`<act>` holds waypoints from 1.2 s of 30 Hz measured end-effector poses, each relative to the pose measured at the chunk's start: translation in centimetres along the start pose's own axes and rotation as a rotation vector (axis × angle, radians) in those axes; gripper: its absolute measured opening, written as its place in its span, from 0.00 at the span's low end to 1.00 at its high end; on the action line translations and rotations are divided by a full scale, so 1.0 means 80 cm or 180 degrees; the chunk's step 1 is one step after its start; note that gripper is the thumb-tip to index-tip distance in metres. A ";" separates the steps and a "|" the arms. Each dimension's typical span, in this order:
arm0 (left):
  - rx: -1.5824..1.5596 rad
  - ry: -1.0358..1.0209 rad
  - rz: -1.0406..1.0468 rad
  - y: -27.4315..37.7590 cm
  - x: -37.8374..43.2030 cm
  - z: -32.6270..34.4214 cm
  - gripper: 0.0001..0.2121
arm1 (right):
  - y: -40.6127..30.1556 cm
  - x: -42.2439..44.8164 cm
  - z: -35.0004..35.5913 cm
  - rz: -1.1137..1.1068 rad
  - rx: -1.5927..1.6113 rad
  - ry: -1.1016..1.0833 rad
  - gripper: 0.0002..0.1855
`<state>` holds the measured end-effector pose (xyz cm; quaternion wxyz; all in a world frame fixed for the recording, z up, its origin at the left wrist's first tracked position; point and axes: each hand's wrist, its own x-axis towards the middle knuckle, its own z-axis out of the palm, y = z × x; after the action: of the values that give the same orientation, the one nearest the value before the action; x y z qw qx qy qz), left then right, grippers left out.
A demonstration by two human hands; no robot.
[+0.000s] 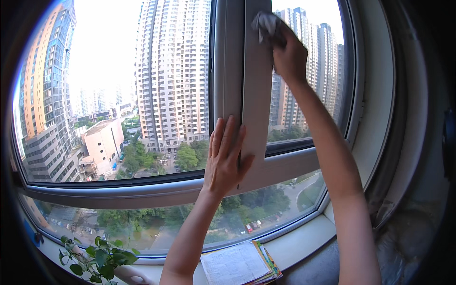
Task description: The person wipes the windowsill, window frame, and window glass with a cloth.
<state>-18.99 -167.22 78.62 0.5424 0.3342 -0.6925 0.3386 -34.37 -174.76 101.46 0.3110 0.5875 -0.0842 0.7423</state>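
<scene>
My right hand (290, 57) is raised at the upper right and grips a crumpled grey cloth (266, 25). The cloth lies against the upright of the white sash frame (257, 92), beside the right-hand window pane (302, 107). Lower down, my left hand (224, 156) rests flat on the window mullion (228, 71), fingers pointing up and slightly apart, with nothing held. Its thumb reaches across the dark seam between mullion and sash. The larger left pane (171, 89) lies beyond my left fingers. Part of the cloth is hidden behind my right fingers.
Below, a stack of papers and booklets (237, 263) lies on the white windowsill (299, 245). A leafy potted plant (103, 256) stands at the lower left. A grey curtain (409, 117) hangs at the right. High-rise buildings (174, 71) and trees show through the glass.
</scene>
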 end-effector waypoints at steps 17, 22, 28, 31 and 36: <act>-0.0679 0.0983 0.0012 -0.013 -0.002 0.012 0.20 | -0.070 -0.101 -0.052 -0.0582 -0.0302 -0.0763 0.21; -0.0672 0.1106 -0.0014 -0.006 -0.004 0.010 0.21 | -0.111 -0.233 -0.122 -0.0168 -0.0305 -0.1555 0.29; -0.0697 0.0925 -0.0134 0.004 -0.017 0.002 0.21 | -0.082 -0.273 -0.179 -0.0984 0.0214 -0.2443 0.28; -0.0679 0.0741 -0.0069 0.000 -0.028 0.000 0.20 | -0.082 -0.269 -0.179 -0.0754 0.0204 -0.2353 0.29; -0.0683 0.0799 -0.0058 -0.003 -0.031 0.001 0.18 | -0.153 -0.278 -0.140 0.0392 -0.0038 -0.1496 0.27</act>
<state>-18.33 -167.20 76.20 0.6603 0.2357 -0.6483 0.2968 -34.10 -167.65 74.62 0.2406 0.7360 -0.1943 0.6022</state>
